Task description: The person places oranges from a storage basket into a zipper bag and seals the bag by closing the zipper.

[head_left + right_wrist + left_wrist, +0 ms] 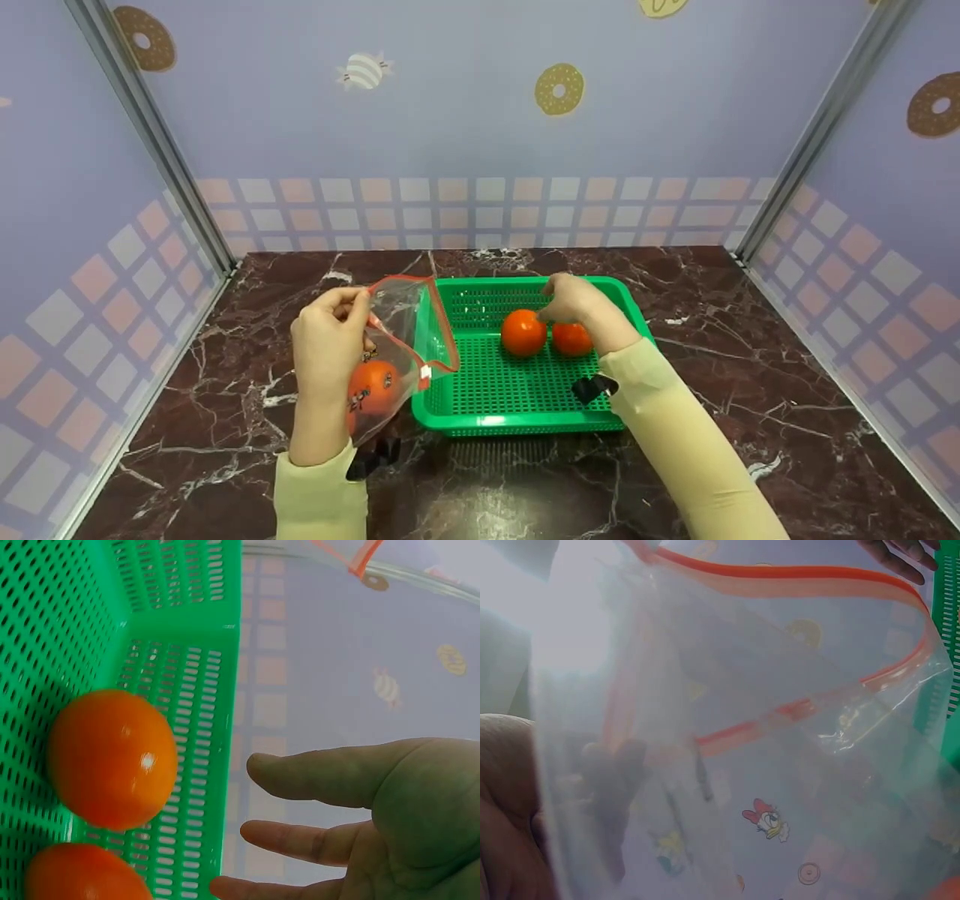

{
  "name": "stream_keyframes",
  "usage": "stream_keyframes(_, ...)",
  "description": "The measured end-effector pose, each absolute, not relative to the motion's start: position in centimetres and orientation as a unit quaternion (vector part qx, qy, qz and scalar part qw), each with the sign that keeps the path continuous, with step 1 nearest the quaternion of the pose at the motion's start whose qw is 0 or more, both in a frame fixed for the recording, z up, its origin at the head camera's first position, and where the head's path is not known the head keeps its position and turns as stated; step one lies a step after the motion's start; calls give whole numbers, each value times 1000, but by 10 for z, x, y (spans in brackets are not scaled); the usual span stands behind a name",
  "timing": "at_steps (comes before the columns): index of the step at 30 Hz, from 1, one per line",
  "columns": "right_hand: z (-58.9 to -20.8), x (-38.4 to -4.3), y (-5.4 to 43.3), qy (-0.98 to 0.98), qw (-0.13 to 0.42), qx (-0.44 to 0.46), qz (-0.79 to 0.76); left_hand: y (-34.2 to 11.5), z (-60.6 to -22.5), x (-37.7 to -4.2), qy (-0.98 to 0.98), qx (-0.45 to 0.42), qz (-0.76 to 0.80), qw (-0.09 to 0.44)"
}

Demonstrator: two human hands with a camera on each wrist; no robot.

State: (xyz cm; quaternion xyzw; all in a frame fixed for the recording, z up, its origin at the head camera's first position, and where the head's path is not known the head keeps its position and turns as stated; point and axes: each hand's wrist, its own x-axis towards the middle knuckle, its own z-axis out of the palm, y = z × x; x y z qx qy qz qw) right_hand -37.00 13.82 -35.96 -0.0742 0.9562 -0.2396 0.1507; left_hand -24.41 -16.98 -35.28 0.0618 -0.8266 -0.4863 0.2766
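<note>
My left hand (328, 341) pinches the rim of a clear zip bag (401, 311) between thumb and fingers. The bag has a red zip edge, a slider and printed cartoon figures; its mouth gapes toward the right. Inside it, low down, lies an orange (375, 386). Two more glossy oranges, one on the left (523, 333) and one on the right (572, 340), sit side by side in a green plastic basket (517, 421). Over the basket's back right part hovers my right hand (579, 301), fingers spread and apart from the fruit in the right wrist view.
The basket stands on a dark red marbled tabletop (225, 397), right of the bag. Patterned lilac panels (465, 112) enclose the back and both sides, joined by metal corner posts (161, 161). Black straps (592, 388) show at both wrists.
</note>
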Motion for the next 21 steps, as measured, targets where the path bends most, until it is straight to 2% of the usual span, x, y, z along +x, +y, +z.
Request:
stream_keyframes(12,-372,-383,149,969,145,-67,-186,-170,-354,-245,-826,62,-485,281)
stream_keyframes(21,-382,-387,154,972,181,-63,-139,-169,-354,-245,-827,63,-483,280)
